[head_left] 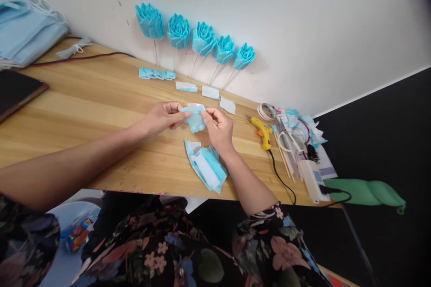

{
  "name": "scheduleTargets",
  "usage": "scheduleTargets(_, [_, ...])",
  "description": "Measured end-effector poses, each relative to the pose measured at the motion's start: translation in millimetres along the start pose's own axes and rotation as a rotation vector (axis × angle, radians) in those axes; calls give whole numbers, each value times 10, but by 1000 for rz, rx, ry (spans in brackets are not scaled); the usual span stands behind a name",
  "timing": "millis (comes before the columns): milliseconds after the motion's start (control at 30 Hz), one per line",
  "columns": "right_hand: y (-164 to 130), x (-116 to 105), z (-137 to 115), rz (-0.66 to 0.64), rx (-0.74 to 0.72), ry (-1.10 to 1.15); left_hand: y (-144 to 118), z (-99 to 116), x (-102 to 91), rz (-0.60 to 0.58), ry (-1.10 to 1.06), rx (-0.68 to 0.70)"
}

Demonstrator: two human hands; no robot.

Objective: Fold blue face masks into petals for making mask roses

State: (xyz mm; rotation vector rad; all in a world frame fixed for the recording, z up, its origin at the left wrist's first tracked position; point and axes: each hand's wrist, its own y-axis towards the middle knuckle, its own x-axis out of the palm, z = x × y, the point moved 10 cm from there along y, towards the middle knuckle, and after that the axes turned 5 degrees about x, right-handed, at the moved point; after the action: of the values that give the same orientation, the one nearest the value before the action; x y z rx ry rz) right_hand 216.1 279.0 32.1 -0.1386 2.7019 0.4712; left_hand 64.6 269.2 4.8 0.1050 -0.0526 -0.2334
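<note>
Both hands are on it: the left hand [171, 115] pinches the blue piece [194, 119] at its left edge, thumb on top, while the right hand [219, 128] grips the opposite edge between thumb and fingers. So the piece hangs between them, just above the middle of the table [101, 119], its lower edge uneven.

Right below, near the front edge, lies a loose heap of blue and white cuttings [207, 168], just beside the right forearm. Beyond the hands, three small patches [210, 92] run in a slanting row, and farther left there's a pleated strip [157, 74].

And at the back, five blue flowers [178, 31] on thin sticks lean against the wall [286, 31]!

Over on the right, a yellow glue gun [265, 133] lies by a roll of tape [261, 114], with bare sticks [283, 157] and a white power strip [312, 179] close by. Far left: a stack of masks [30, 29] and, nearer, a dark phone [18, 94].
</note>
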Motion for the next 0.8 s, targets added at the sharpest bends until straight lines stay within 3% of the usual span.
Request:
scheduleTargets(167, [7, 25, 47, -30, 32, 78, 5, -4, -33, 2, 60, 36])
scheduleTargets(433, [15, 21, 94, -11, 82, 115, -23, 29, 158, -186, 160, 27])
scheduleTargets(633, [20, -10, 55, 0, 69, 110, -8, -30, 117, -158, 140, -3])
scheduleTargets(800, [20, -39, 5, 17, 55, 106, -23, 44, 85, -119, 156, 10])
